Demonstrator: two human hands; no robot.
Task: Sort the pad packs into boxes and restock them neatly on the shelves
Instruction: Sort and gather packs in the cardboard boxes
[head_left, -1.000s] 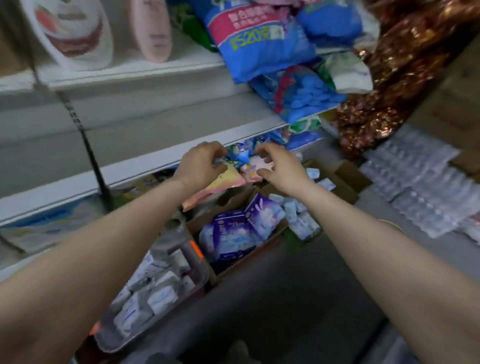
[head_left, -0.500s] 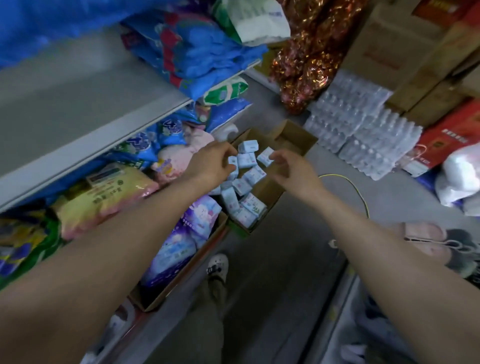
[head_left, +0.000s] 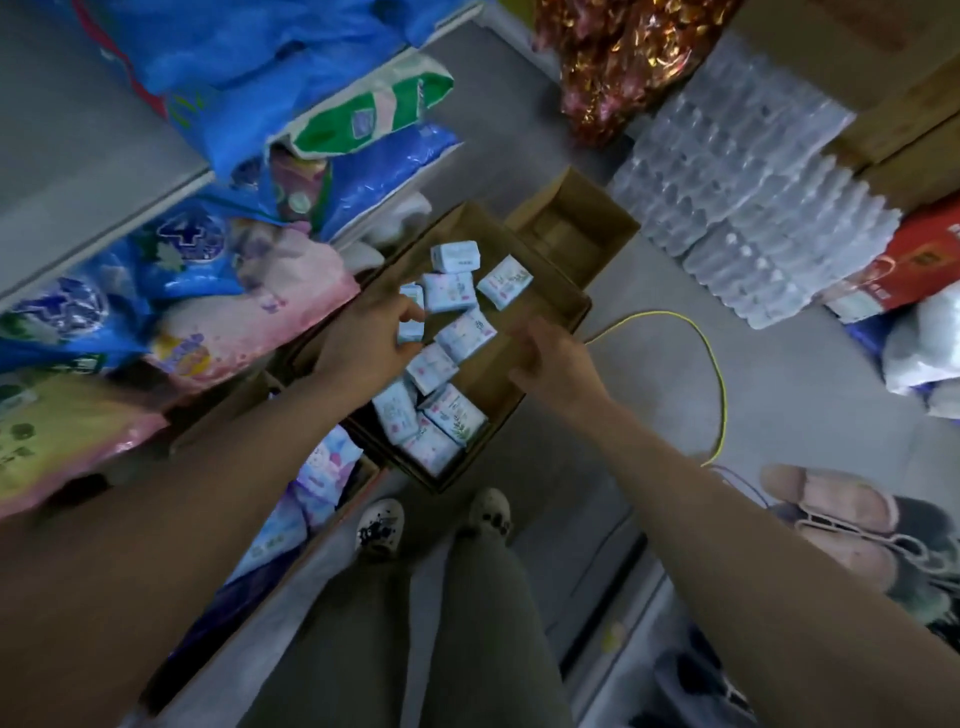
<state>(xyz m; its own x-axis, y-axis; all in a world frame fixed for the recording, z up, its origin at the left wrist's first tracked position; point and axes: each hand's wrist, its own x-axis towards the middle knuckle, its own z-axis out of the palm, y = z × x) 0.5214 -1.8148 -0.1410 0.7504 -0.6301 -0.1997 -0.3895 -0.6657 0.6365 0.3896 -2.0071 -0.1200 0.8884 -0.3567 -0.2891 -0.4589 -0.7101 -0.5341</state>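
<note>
Pad packs (head_left: 451, 292) lie scattered in the cardboard box (head_left: 558, 304) on the floor. My left hand (head_left: 374, 338) pinches one; right hand (head_left: 545, 358) hovers blurred, grip unclear. I'd straighten them into rows.

A grey floor (head_left: 810, 395) runs between grey metal shelves (head_left: 78, 171) on the left and stacked goods on the right. Shrink-wrapped bottle cases (head_left: 753, 208) sit beside brown cartons (head_left: 893, 130), a yellow cord (head_left: 711, 353) loops across the floor, and the light is dim.
</note>
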